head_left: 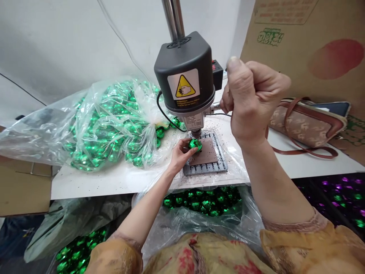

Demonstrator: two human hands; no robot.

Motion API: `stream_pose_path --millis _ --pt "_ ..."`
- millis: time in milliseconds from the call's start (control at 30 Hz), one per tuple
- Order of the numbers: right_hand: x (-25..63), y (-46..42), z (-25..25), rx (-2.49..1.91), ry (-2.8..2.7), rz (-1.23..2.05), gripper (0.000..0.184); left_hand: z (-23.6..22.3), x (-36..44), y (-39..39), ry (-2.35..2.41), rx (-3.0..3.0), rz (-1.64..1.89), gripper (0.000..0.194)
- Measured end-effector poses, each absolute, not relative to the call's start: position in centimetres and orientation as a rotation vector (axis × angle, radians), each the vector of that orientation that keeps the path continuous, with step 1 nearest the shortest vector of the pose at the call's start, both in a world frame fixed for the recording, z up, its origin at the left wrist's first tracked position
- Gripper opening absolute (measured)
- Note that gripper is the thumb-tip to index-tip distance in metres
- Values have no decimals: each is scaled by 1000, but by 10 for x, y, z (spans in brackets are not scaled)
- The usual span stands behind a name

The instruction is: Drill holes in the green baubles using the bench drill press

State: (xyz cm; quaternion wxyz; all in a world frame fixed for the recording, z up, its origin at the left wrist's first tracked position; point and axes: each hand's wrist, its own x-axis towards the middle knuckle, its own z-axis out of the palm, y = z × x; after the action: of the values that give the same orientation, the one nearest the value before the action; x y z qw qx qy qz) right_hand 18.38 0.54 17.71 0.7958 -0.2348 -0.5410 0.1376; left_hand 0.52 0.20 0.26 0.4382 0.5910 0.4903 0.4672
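Left hand (180, 153) pinches round green ball (195, 145), no long axis, just under drill press (184, 72); right hand (251, 99) clenched right of press, contents unclear.

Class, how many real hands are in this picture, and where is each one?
2. The left hand holds a green ball below the drill chuck; the right hand is curled in a fist beside the black motor housing. No others show.

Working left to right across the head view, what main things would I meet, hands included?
Clear plastic bag with green balls → left hand → held green ball → right hand → patterned handbag.
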Motion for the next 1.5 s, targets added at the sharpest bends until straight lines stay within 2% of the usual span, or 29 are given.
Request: stream_pose_path --millis 333,633,1167,1367,1500 --pt "183 2 176 -623 -1180 242 55 -8 21 -10 1342 1718 1157 56" --pt "182 -6 146 -496 -1131 226 51 -8 21 -10 1356 1754 1144 54" --pt "185 8 103 -232 -1172 -14 51 -11 21 -10 1319 1738 1164 52" --pt "181 1 146 -418 -1110 134 51 -11 27 -9 1310 1642 1191 54" --pt "184 12 180 -448 -1140 287 52 4 28 -22 1392 1674 1268 45"
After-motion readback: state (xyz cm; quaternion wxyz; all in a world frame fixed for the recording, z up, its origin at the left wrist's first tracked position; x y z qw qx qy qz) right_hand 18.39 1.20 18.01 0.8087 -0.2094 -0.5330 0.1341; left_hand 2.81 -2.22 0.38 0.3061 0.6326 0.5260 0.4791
